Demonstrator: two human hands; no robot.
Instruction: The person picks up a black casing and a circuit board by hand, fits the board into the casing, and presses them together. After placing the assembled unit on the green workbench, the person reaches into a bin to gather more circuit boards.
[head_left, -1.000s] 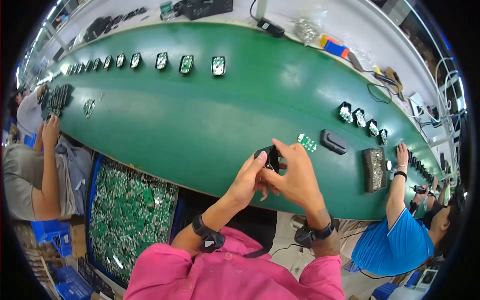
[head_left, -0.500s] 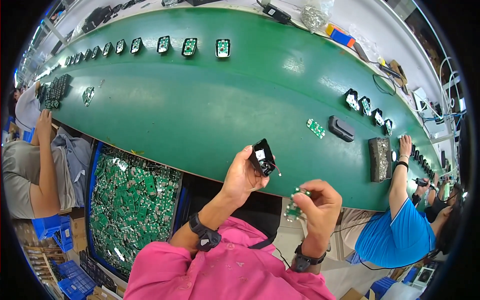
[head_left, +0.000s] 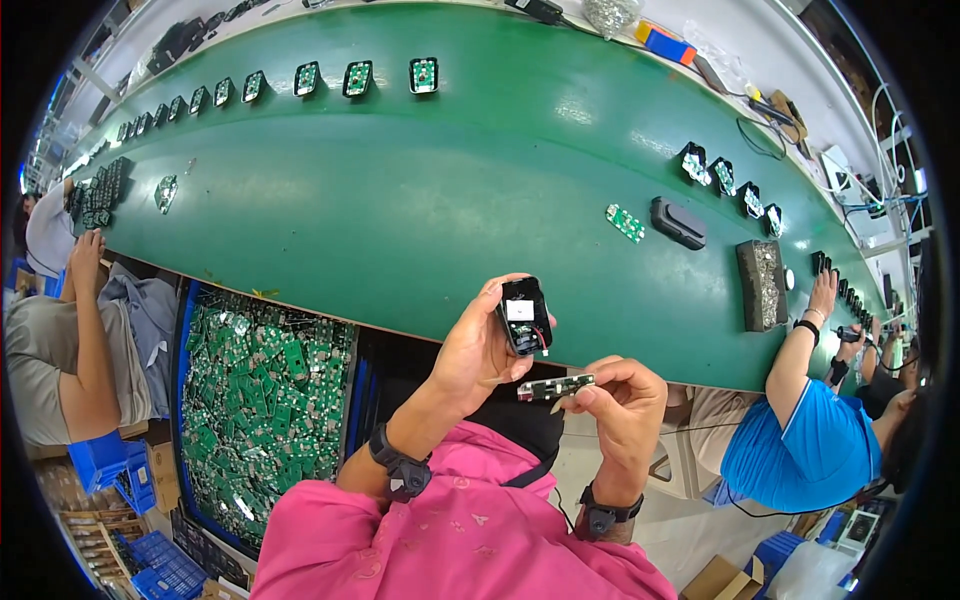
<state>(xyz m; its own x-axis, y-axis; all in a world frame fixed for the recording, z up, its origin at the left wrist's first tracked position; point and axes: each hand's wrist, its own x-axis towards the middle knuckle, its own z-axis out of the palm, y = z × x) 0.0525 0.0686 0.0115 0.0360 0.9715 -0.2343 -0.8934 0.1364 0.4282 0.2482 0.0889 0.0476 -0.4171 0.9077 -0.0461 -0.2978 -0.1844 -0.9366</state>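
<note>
Board and shell held apart, one in each hand

We looked down on a long green bench (head_left: 400,200). At its near edge, the left hand (head_left: 465,350) gripped a black shell (head_left: 537,318) between thumb and fingers, its hollow face turned up toward us. Inside lay a white rectangle (head_left: 519,310), and a thin red lead (head_left: 543,338) hung at the lower right corner. The right hand (head_left: 628,405) pinched a green circuit board (head_left: 560,387) by one end, nearly edge-on, just below the shell and not touching it.

As far as we could judge, this unit was only part done: the white piece already sat in the shell, while the board was not yet inside and the lead's end looked free. Along the far side, a row of shells (head_left: 424,76) already carried boards, as did four shells (head_left: 724,176) at the right. A loose board (head_left: 626,222) lay just left of a dark case (head_left: 678,222).

Compared with half a second earlier, the right hand had come closer to the shell, the board had turned from face to edge, and the shell, tilted then, stood straighter; the left hand had kept its hold
</note>
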